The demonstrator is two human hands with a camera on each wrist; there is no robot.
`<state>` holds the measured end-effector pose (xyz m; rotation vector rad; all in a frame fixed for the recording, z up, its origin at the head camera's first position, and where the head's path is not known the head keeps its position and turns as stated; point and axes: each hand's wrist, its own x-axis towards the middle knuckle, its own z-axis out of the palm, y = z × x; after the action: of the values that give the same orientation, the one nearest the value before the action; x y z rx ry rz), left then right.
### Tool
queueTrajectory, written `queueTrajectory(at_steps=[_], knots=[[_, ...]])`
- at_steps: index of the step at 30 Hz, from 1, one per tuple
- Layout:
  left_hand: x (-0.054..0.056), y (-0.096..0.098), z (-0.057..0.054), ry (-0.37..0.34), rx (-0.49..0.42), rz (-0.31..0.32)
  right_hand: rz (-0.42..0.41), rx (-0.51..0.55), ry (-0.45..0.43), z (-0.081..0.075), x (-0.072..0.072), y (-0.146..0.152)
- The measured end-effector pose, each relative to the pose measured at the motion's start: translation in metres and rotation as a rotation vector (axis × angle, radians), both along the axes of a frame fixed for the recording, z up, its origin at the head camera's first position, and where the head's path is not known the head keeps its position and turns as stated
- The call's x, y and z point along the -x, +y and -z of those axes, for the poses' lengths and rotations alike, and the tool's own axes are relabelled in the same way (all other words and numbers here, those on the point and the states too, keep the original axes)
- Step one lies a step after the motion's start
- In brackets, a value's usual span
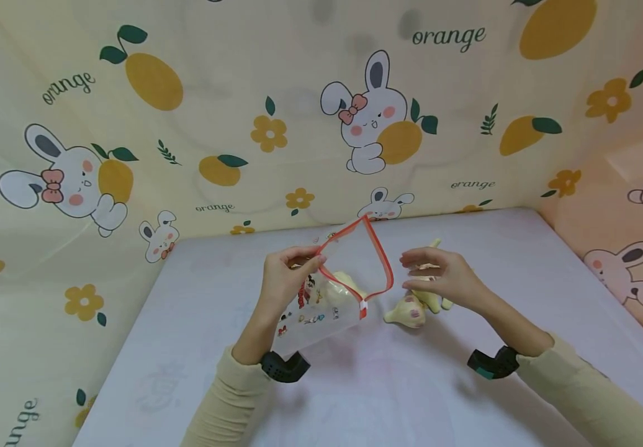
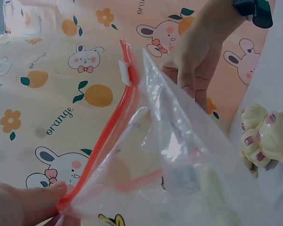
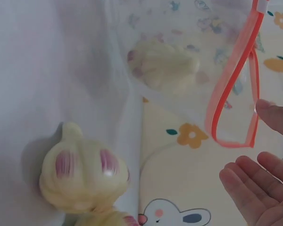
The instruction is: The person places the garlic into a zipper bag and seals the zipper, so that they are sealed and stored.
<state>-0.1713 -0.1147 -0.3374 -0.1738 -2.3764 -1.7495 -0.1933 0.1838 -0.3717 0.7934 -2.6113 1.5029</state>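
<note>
My left hand [image 1: 293,273] pinches the red zip rim of a clear printed plastic zip bag [image 1: 321,316] between thumb and fingers. The bag's mouth gapes in a wide loop, with a white slider [image 2: 125,73] on the rim. Inside lies a pale garlic bulb [image 3: 162,66], seen through the plastic. My right hand [image 1: 447,276] is raised to the right of the bag, fingers spread and holding nothing. Below it, a garlic bulb [image 1: 408,312] with purple patches rests on the table beside others partly hidden by the hand. The right wrist view shows another bulb [image 3: 85,174] up close.
The white-covered table [image 1: 176,372] meets a cloth backdrop [image 1: 277,74] printed with rabbits and oranges. A second, pinker cloth [image 1: 629,205] stands along the right side. Dark bands with cameras [image 1: 285,366] sit on both wrists.
</note>
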Motion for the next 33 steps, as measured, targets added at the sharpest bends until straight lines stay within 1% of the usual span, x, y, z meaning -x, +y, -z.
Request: queueTrajectory(at_steps=[4, 9, 15, 18, 22, 25, 31, 33], knots=[[0.0, 0.0, 0.0, -0.008, -0.005, 0.0, 0.011, -0.016, 0.019, 0.001, -0.003, 0.004], [-0.001, -0.001, 0.0, -0.016, -0.01, -0.002, 0.014, -0.036, 0.016, 0.004, -0.005, 0.008], [-0.001, -0.001, 0.002, -0.008, -0.003, -0.001, -0.013, 0.014, 0.036, 0.012, -0.007, 0.014], [-0.001, -0.001, 0.002, -0.013, 0.0, -0.003, -0.015, 0.032, 0.017, 0.014, -0.008, 0.016], [-0.001, -0.002, 0.003, -0.023, 0.0, -0.005, 0.0, -0.004, -0.024, 0.018, -0.009, 0.018], [-0.001, -0.002, 0.003, -0.022, 0.0, -0.005, -0.001, -0.025, -0.025, 0.025, -0.01, 0.02], [-0.001, -0.002, 0.005, -0.016, 0.003, 0.002, -0.027, 0.009, -0.006, 0.042, -0.011, 0.022], [-0.001, -0.002, 0.006, -0.013, 0.004, 0.009, -0.027, -0.002, -0.009, 0.047, -0.012, 0.022]])
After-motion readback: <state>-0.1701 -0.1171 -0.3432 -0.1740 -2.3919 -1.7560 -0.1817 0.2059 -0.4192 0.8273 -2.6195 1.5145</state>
